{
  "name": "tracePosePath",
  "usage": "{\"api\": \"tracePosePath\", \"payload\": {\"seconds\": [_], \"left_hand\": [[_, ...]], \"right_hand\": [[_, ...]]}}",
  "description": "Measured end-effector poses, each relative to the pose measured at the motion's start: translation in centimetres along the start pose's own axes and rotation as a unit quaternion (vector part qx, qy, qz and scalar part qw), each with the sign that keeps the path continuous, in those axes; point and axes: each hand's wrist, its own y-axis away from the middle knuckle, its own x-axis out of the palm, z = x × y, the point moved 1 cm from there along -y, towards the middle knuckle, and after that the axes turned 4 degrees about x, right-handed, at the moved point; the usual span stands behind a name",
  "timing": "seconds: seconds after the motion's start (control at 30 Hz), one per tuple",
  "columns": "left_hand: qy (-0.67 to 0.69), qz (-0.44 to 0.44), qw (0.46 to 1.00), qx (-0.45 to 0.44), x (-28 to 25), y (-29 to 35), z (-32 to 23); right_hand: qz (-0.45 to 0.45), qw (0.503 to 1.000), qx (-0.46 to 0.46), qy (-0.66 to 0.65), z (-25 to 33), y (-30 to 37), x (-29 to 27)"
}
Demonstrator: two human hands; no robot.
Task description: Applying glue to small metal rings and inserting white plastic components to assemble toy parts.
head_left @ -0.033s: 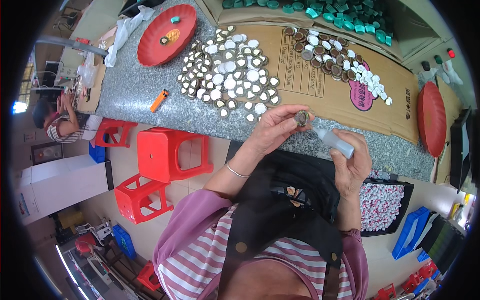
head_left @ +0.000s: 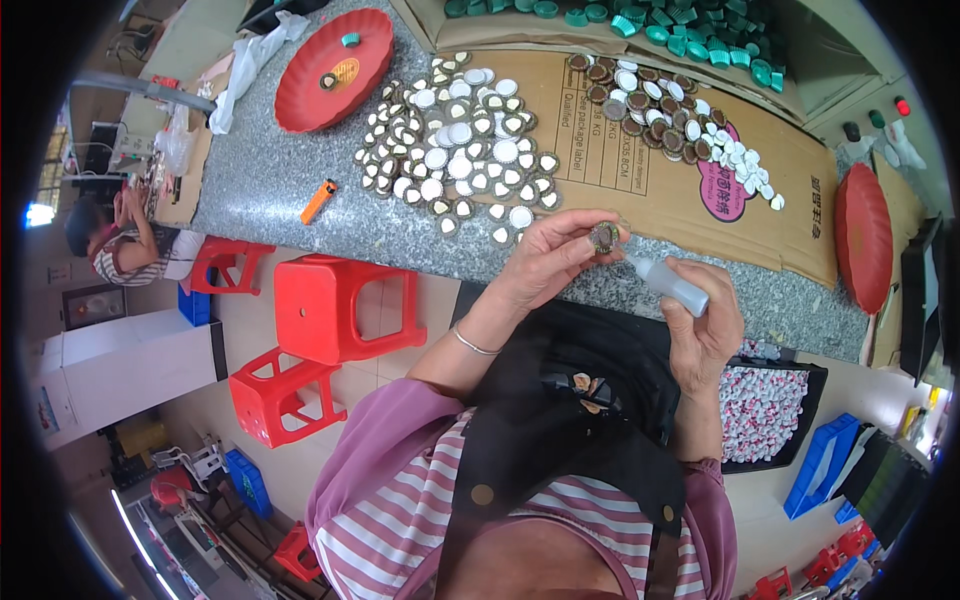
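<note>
My worktop (head_left: 260, 170) is speckled grey stone, with a pale cabinet frame (head_left: 830, 50) rising along its far edge. Off the near edge, to my left, one red stool (head_left: 318, 312) and a second red stool (head_left: 265, 400) stand close together on the pale tiled floor (head_left: 245, 325). Another red stool (head_left: 228, 262) is nearer the worktop's left end. Beyond it I see a long white unit (head_left: 135, 360), and past the left end a bright light (head_left: 40, 214) glows.

An orange lighter (head_left: 318, 202) lies on the desk (head_left: 255, 185), near its edge. Two red stools (head_left: 310, 325) are close by. Farther left is a person (head_left: 140, 248); at right, a blue crate (head_left: 815, 468).
</note>
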Motion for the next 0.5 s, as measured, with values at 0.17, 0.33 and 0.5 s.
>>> {"api": "tracePosePath", "payload": {"seconds": [0.17,0.33,0.5], "left_hand": [[-0.007,0.007,1.0,-0.023,-0.07,0.12,0.05],[-0.001,0.005,1.0,-0.027,0.05,0.19,0.21],[0.008,0.011,1.0,-0.025,-0.03,0.17,0.32]], "right_hand": [[-0.001,1.0,-0.001,0.002,-0.03,-0.03,-0.02],[-0.003,1.0,0.002,-0.004,-0.07,0.03,-0.1],[-0.008,1.0,-0.002,-0.009,-0.08,0.18,-0.29]]}}
